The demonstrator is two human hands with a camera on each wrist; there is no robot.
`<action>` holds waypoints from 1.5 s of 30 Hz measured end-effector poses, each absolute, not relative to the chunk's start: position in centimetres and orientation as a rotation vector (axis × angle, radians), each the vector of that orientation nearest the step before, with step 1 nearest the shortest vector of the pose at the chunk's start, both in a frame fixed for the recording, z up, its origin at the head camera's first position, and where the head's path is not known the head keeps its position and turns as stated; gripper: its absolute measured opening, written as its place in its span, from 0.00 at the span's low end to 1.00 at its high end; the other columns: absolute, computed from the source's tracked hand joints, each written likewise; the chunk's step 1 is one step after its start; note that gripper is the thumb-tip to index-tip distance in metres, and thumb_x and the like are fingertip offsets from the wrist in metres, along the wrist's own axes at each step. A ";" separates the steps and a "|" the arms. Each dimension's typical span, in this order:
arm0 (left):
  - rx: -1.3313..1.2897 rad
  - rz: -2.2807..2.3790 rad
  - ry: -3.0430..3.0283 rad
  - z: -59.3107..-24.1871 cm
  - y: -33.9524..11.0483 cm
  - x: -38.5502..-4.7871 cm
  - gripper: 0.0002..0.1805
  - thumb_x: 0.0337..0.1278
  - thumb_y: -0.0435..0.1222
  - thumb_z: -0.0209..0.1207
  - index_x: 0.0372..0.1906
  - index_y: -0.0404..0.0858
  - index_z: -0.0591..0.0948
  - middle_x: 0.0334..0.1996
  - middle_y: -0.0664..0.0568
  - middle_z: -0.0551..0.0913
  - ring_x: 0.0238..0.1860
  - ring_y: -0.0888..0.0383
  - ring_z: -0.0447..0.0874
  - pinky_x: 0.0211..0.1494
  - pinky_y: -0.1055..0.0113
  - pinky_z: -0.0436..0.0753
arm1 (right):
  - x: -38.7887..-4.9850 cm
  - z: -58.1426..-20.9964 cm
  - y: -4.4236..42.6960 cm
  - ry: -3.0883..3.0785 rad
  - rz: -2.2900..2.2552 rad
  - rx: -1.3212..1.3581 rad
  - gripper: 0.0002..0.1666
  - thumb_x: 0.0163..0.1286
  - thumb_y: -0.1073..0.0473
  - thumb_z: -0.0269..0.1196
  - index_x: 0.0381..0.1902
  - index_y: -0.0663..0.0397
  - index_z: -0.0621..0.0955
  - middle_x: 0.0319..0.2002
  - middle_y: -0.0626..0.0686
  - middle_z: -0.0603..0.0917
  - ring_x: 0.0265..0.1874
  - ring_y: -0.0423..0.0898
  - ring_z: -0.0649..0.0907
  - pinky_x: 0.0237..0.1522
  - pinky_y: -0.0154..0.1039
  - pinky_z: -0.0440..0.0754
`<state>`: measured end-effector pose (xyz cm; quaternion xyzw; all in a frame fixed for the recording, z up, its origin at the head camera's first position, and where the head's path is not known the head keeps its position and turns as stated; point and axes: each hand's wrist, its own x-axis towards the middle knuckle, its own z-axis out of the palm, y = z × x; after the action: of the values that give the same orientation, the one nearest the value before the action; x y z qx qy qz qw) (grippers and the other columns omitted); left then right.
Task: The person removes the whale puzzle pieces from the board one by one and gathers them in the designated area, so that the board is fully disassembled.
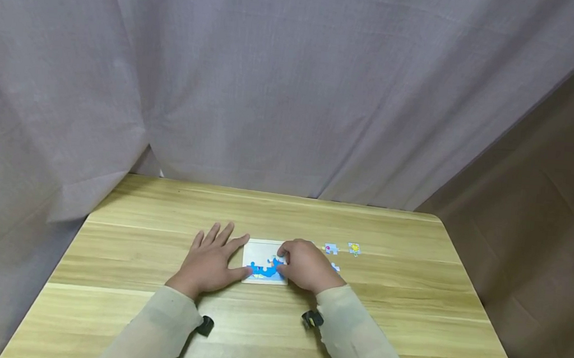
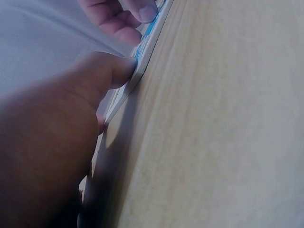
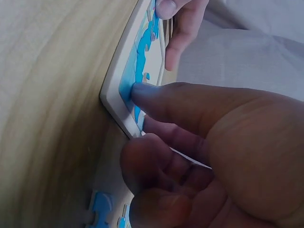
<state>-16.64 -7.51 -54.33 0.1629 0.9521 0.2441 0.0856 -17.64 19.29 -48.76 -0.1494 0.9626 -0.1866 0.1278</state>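
A white puzzle tray [image 1: 261, 248] lies on the table with joined blue pieces [image 1: 263, 271] along its near side and right part. My left hand [image 1: 206, 265] is spread at the tray's left, its thumb resting on the lower left corner. My right hand [image 1: 310, 266] is bent over the tray's right side, thumb and index finger about a blue piece. In the right wrist view, the right thumb [image 3: 166, 97] presses on the blue picture; the fingers partly hide what lies beneath. The left wrist view shows the left thumb [image 2: 116, 71] on the tray edge [image 2: 147, 57].
Loose puzzle pieces lie right of the tray: one with a pink mark [image 1: 331, 249], one with a yellow figure [image 1: 354, 248], and another partly behind the right hand [image 1: 335, 267]. The wooden table [image 1: 254, 334] ends at a grey curtain [image 1: 274, 88].
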 end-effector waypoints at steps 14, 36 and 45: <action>0.486 0.729 2.842 -54.2 -7.5 -16.6 0.48 0.71 0.72 0.62 0.89 0.63 0.67 0.94 0.47 0.49 0.95 0.36 0.37 0.92 0.27 0.39 | -17.3 -48.8 19.1 2.804 -0.593 -0.436 0.14 0.74 0.60 0.77 0.39 0.45 0.80 0.35 0.46 0.79 0.35 0.45 0.79 0.41 0.42 0.79; 0.493 0.752 2.848 -54.3 -7.5 -16.6 0.48 0.70 0.73 0.62 0.89 0.63 0.67 0.94 0.47 0.49 0.95 0.36 0.38 0.92 0.27 0.39 | -15.2 -49.9 18.9 3.046 -0.183 -0.937 0.15 0.81 0.67 0.64 0.35 0.42 0.77 0.29 0.40 0.82 0.33 0.41 0.84 0.39 0.37 0.86; 0.485 0.752 2.847 -54.3 -7.5 -16.6 0.48 0.69 0.73 0.63 0.89 0.62 0.68 0.94 0.47 0.50 0.95 0.35 0.38 0.92 0.26 0.39 | -16.3 -49.4 19.1 2.941 -0.334 -0.863 0.09 0.84 0.64 0.65 0.42 0.45 0.78 0.26 0.42 0.80 0.26 0.40 0.78 0.33 0.36 0.81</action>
<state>-16.57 -7.55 -54.33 0.1619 0.9510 0.2513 0.0785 -16.33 19.06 -49.44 -0.2799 0.9535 -0.1083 0.0292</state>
